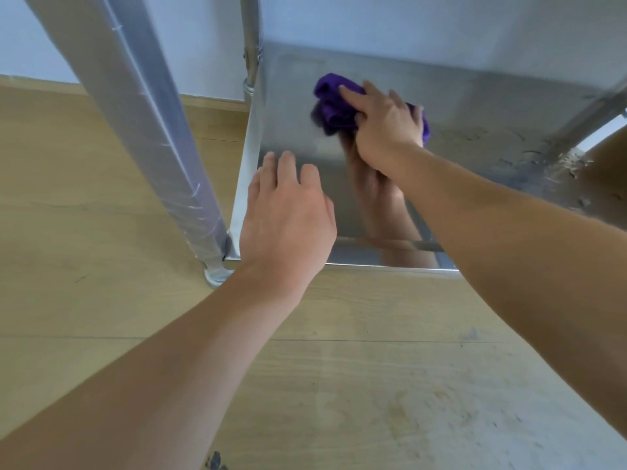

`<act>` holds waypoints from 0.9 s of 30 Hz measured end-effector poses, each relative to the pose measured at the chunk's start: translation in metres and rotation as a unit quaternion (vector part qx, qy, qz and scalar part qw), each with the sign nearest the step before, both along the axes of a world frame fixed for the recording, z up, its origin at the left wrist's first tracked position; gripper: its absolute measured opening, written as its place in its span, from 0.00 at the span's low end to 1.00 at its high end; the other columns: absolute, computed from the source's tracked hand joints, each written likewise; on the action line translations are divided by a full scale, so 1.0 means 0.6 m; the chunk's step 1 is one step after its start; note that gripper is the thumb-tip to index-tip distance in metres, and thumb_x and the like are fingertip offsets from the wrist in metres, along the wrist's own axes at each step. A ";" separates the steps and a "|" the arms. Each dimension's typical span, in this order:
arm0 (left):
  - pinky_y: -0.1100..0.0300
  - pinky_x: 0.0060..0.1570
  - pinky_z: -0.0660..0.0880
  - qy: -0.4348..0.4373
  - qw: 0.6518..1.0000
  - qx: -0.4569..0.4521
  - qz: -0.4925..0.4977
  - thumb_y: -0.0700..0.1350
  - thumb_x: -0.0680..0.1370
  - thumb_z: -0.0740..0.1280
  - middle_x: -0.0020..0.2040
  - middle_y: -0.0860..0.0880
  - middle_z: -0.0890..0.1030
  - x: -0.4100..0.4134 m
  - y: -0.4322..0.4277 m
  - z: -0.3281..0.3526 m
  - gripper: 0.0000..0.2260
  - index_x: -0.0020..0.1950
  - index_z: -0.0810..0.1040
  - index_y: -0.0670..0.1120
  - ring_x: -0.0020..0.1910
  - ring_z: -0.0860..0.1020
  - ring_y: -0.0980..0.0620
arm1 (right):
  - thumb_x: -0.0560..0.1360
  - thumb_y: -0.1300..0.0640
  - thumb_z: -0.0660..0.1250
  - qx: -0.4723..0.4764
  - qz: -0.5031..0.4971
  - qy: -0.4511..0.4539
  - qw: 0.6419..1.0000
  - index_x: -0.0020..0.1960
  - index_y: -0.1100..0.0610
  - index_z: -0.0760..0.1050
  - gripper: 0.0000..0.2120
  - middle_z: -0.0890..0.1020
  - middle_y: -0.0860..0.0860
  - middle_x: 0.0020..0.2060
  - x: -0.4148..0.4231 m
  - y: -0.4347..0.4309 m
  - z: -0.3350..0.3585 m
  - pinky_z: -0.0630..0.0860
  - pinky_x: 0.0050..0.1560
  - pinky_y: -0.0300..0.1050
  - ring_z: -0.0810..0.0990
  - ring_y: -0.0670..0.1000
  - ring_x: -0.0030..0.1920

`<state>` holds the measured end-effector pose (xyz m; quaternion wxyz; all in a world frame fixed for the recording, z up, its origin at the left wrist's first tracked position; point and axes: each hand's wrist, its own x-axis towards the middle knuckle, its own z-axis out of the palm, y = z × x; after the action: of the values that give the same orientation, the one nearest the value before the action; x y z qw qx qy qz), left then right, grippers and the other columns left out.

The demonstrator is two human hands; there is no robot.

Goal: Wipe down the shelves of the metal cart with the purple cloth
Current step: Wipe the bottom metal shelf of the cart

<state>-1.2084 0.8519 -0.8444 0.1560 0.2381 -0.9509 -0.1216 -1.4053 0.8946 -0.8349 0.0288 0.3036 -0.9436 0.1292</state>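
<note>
The metal cart's low shelf (475,106) is a shiny steel sheet close to the floor. A crumpled purple cloth (330,105) lies on the shelf's left half. My right hand (383,127) lies on top of the cloth with its fingers bent over it, pressing it onto the metal; the hand mirrors in the steel. My left hand (288,212) hovers over the shelf's front left corner with fingers relaxed and slightly spread, holding nothing. Whether it touches the shelf I cannot tell.
A thick cart leg wrapped in plastic film (149,123) rises at the front left corner. A thinner rear post (251,45) stands at the back left. Wooden floor (101,198) surrounds the cart, with a pale wall (407,18) behind. Smudges mark the shelf's right part (529,157).
</note>
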 end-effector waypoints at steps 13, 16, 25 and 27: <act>0.47 0.72 0.61 0.001 1.000 0.010 0.006 0.46 0.77 0.55 0.68 0.38 0.70 -0.004 0.003 0.003 0.18 0.62 0.74 0.40 0.73 0.62 0.37 | 0.79 0.63 0.54 -0.026 0.115 -0.028 0.993 0.75 0.39 0.61 0.29 0.63 0.43 0.76 0.042 -0.077 0.003 0.49 0.77 0.60 0.59 0.54 0.76; 0.47 0.71 0.61 0.007 1.000 0.009 0.001 0.46 0.76 0.49 0.69 0.38 0.70 -0.002 0.006 0.005 0.21 0.61 0.74 0.39 0.73 0.62 0.37 | 0.77 0.60 0.57 -0.044 0.079 -0.023 0.996 0.74 0.39 0.65 0.28 0.67 0.44 0.74 0.016 -0.052 0.008 0.53 0.75 0.57 0.64 0.54 0.74; 0.48 0.74 0.55 -0.013 1.000 0.018 0.006 0.46 0.79 0.53 0.73 0.38 0.65 -0.009 0.015 0.005 0.20 0.66 0.71 0.39 0.75 0.58 0.38 | 0.74 0.64 0.55 -0.049 -0.043 -0.045 0.997 0.74 0.40 0.64 0.32 0.67 0.46 0.74 0.004 -0.080 0.006 0.50 0.75 0.58 0.62 0.56 0.74; 0.48 0.74 0.55 -0.009 1.000 0.020 0.003 0.46 0.79 0.56 0.73 0.39 0.65 -0.009 0.012 0.002 0.18 0.66 0.71 0.40 0.75 0.57 0.38 | 0.75 0.65 0.53 -0.033 0.041 -0.033 0.998 0.75 0.41 0.63 0.32 0.64 0.45 0.76 0.011 -0.102 -0.001 0.49 0.76 0.59 0.61 0.56 0.75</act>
<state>-1.2140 0.8593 -0.8432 0.1434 0.2448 -0.9489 -0.1380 -1.3990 0.8335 -0.8354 0.0024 0.3362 -0.9260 0.1716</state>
